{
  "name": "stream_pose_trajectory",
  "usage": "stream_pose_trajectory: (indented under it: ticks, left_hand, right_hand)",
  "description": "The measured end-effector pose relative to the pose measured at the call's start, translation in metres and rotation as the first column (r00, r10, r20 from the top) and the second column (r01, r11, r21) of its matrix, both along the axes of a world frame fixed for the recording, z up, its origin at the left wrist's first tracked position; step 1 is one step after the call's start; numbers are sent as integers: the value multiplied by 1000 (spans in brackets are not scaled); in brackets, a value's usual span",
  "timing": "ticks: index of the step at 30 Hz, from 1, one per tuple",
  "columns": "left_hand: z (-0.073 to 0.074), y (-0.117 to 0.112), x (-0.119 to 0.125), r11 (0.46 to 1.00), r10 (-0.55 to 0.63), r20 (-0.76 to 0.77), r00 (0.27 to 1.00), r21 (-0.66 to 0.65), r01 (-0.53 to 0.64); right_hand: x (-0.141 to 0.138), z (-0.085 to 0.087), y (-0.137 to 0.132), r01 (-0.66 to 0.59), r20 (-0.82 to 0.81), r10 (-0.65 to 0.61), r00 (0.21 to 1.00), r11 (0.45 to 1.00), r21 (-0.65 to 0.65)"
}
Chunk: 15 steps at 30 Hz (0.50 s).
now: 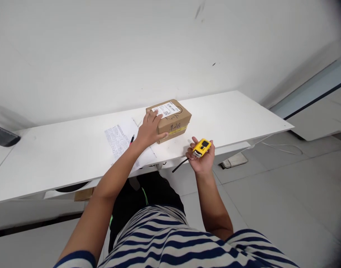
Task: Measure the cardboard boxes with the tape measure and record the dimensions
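A small brown cardboard box [174, 121] with a white shipping label on top sits on the white table [61, 156]. My left hand [150, 129] rests on the box's near left corner, fingers wrapped round its edge. My right hand [201, 158] hovers in front of the table's edge, palm up, closed on a yellow tape measure [201, 147]. A short black strap hangs from the tape measure to the left.
A printed sheet of paper [118, 141] lies left of the box, with a red-tipped pen [131, 140] on it. A dark object [3, 136] sits at the far left edge. A white cable and a power strip [235, 160] lie on the grey floor.
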State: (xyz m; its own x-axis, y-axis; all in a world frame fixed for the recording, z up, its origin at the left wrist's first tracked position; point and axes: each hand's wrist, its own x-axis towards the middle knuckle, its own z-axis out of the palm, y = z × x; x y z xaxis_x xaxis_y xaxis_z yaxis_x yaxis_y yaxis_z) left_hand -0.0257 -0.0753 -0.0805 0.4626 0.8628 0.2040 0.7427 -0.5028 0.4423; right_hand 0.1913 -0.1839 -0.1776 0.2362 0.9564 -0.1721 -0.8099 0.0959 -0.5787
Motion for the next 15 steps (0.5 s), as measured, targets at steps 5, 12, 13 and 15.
stream_pose_trajectory:
  ticks: [5,12,13,15]
  left_hand:
    - [23,-8,-22,996,33,170,985,-87,-19]
    - [39,11,-30,798,112,330,937,-592,113]
    - [32,16,-29,763,144,352,925,-634,123]
    - [17,25,-24,722,218,422,880,-676,145]
  right_hand:
    - [13,1,6,1,30,-1,1000,1000,31]
    - [3,3,-21,-162,83,159,984,986,35]
    - [0,3,-24,-156,109,152,982,987,33]
    - [-2,3,-28,-140,156,136,978,990,19]
